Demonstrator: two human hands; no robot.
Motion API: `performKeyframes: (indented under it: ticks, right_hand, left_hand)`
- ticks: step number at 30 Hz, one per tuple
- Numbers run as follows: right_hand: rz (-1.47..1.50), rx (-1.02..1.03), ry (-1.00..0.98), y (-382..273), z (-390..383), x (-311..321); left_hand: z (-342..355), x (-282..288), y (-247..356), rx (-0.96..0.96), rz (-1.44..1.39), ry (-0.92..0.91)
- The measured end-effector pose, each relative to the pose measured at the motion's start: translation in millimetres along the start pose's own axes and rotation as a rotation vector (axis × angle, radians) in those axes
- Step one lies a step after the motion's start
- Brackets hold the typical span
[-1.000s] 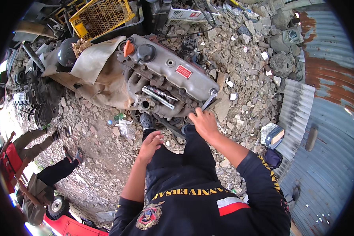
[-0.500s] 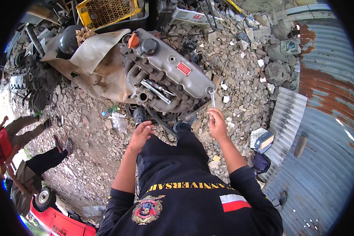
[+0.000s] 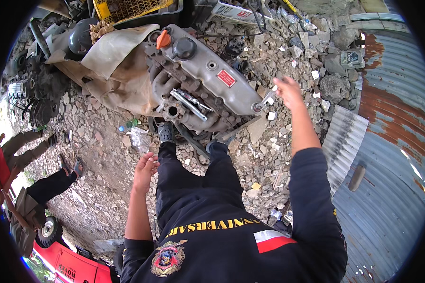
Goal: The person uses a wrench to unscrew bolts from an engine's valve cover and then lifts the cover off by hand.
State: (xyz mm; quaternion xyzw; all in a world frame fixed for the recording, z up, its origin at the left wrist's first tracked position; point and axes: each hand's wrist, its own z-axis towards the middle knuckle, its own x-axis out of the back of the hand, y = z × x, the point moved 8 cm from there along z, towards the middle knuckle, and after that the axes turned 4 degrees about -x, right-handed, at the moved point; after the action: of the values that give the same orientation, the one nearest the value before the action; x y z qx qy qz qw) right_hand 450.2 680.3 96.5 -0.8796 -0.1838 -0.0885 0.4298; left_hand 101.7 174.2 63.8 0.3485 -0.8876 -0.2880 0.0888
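A grey engine [image 3: 241, 94] with an orange cap lies on the stony ground ahead of my feet. My right hand [image 3: 289, 93] is closed on the handle of a silver wrench [image 3: 269, 97]. The wrench's far end sits on a round fitting [image 3: 257, 107] at the near right corner of the engine's cover. My left hand [image 3: 145, 172] hangs apart from the engine beside my left leg, fingers loosely apart and nothing in them. Several silver tools [image 3: 190, 104] rest on the engine's near side.
Brown sheeting [image 3: 108, 54] lies left of the engine, with a yellow crate [image 3: 127, 9] behind. Corrugated metal sheets [image 3: 392, 155] line the right side. Loose engine parts [image 3: 45, 94] lie at far left. Two people stand at left, near a red vehicle [image 3: 73, 262].
My right hand has swung up and to the right with the wrench, which pivots about the cover's corner. My left hand has drawn back, lower and further left.
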Motion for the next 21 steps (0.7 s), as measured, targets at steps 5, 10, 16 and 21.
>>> performKeyframes:
  ticks: [5,10,16,21]
  right_hand:
    - [-0.914,0.488,-0.175,-40,-75,-154]
    - [-1.292,0.963,-0.234,27,-178,-175]
    - [-1.211,1.058,-0.368,83,-208,-100]
    - [-1.058,0.975,-0.276,80,-208,-60]
  left_hand:
    - [5,-40,15,-0.014,0.062,-0.067]
    - [23,-159,52,-0.068,0.115,-0.353]
    - [67,-336,41,-0.308,0.339,-0.586]
    - [66,-408,12,0.015,0.293,-0.648]
